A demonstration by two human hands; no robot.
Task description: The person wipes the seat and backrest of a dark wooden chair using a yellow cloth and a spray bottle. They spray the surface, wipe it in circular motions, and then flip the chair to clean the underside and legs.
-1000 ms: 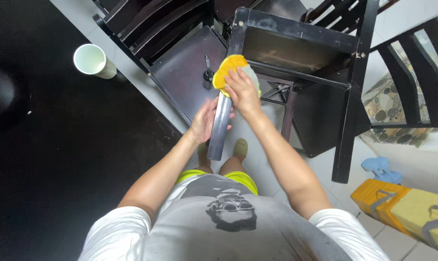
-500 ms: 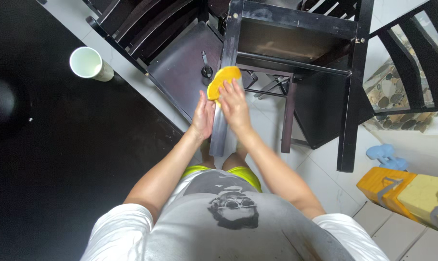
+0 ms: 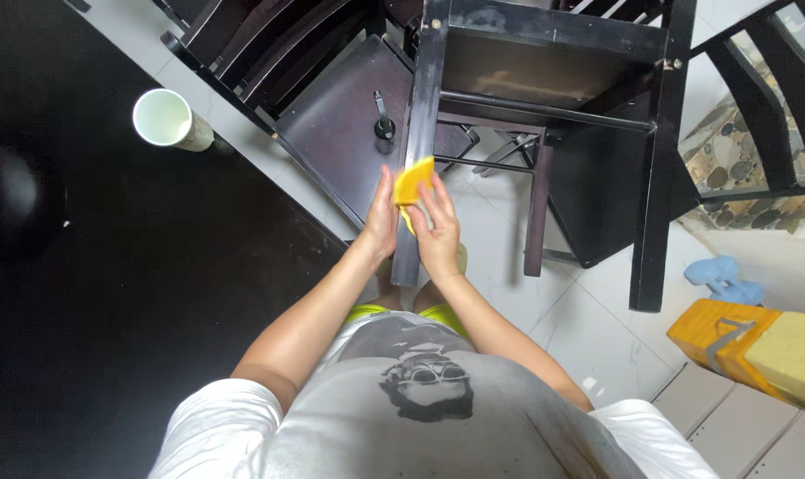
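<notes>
Left of the upturned chair I see the big dark table, w/ a white cup on it near the edge. Chair itself is black, tipped over, legs toward me; nearest chair leg runs down btwn both hands. Just left of that leg sits a 2nd chair's seat w/ a small dark bottle on it. Left hand lies flat against leg's left side, fingers straight. Right hand presses a yellow cloth onto the leg, fingers curled on it. Far right of the chair: yellow bag.
</notes>
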